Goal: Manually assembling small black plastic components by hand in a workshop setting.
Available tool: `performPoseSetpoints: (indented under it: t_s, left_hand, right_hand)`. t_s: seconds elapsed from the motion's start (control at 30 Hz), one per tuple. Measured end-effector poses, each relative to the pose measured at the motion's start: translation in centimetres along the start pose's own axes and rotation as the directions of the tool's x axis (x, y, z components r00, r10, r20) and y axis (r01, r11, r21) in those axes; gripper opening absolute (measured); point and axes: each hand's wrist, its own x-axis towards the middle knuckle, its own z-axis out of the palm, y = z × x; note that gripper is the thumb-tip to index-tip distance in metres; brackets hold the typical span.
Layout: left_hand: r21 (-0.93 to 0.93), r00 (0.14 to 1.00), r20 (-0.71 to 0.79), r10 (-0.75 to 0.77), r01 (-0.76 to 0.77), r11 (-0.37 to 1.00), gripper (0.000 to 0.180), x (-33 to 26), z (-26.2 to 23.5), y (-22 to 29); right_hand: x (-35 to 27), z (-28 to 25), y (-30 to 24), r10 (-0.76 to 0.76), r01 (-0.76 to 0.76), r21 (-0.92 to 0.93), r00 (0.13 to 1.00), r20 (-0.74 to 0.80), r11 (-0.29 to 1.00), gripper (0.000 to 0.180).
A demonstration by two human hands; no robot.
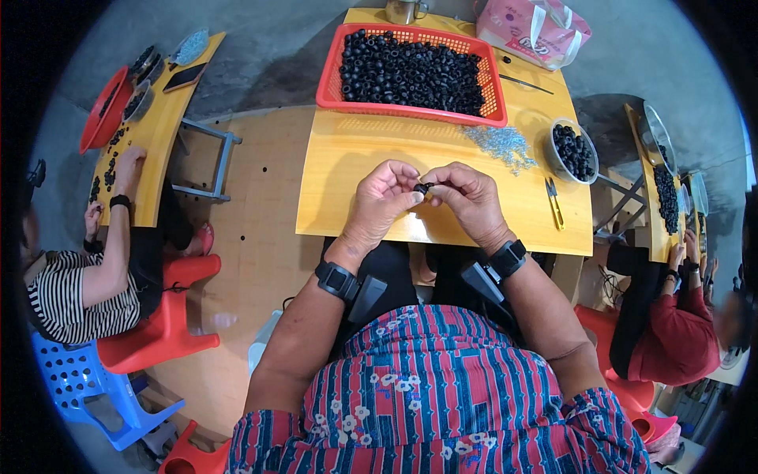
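Over the near part of the yellow table (355, 150), my left hand (384, 197) and my right hand (467, 204) meet fingertip to fingertip. Between them they pinch a small black round part (424, 189); its finer detail is too small to make out. Beyond my hands a red plastic basket (410, 116) holds many black ring-shaped parts (410, 71). Small clear bluish pieces (505, 146) lie in a loose pile by the basket's near right corner. To the right, a clear tub (564, 168) contains more black parts.
A yellow-handled cutting tool (555, 207) lies near the table's right edge. Behind it are a thin dark rod (527, 84), a pink bag (529, 31) and a metal cup (403, 11). One person (95, 292) sits at a table on the left, another (679, 332) on the right.
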Motion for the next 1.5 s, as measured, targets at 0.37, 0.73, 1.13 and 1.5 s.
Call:
performPoseSetpoints:
  t_s: [0.37,0.73,1.13,1.5]
  left_hand:
    - [0.019,1.0,0.004,-0.004,0.004,1.0,0.027,0.0,0.0,0.2]
    - [0.007,1.0,-0.001,-0.01,0.01,1.0,0.027,-0.1,0.1,0.2]
    - [-0.02,1.0,0.002,0.018,-0.018,1.0,0.029,-0.1,0.1,0.2]
    - [0.034,0.999,0.009,0.05,-0.05,0.998,0.029,0.0,0.0,-0.2]
  right_hand:
    - [0.1,0.2,0.3,0.099,-0.096,0.095,0.995,-0.02,0.991,0.013]
    - [0.1,0.2,0.2,-0.058,0.055,-0.132,0.998,-0.019,0.99,0.017]
    - [-0.5,0.8,0.2,-0.222,0.195,-0.274,0.973,-0.069,0.942,0.018]
    - [-0.1,0.4,1.1,0.171,-0.152,0.227,0.983,-0.067,0.962,0.013]
